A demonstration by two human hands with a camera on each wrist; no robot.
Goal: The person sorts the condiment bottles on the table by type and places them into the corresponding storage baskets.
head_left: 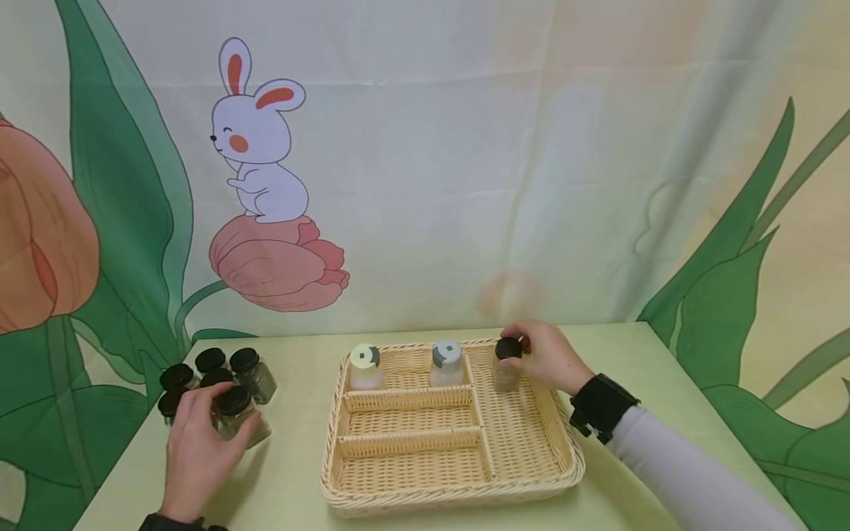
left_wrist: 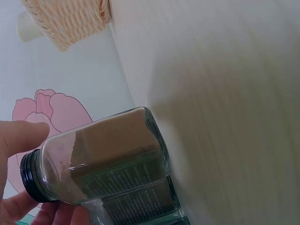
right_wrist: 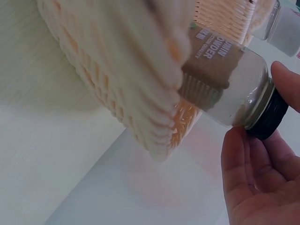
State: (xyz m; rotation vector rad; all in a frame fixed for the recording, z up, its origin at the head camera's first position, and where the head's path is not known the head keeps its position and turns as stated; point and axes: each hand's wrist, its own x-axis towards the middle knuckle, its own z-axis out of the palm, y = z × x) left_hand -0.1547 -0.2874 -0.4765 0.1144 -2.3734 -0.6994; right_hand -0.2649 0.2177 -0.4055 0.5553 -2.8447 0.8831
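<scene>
My right hand (head_left: 547, 358) pinches the black lid of a clear glass jar of cumin powder (right_wrist: 215, 65). The jar stands upright in the long right compartment of a wicker basket (head_left: 451, 498), near its back end. On the left, my left hand (head_left: 199, 450) has thumb and fingers around the black lid of a square glass spice jar (left_wrist: 112, 150) filled with brown powder. That jar sits on the table at the front right of a cluster of similar black-lidded jars (head_left: 255, 376). The hand partly hides the cluster.
A shaker with a yellow-green top (head_left: 365, 365) and one with a grey top (head_left: 447, 363) stand in the basket's back left compartment. Wicker dividers (head_left: 412, 439) split its left side. A printed curtain (head_left: 425, 184) hangs behind the table (head_left: 299, 472).
</scene>
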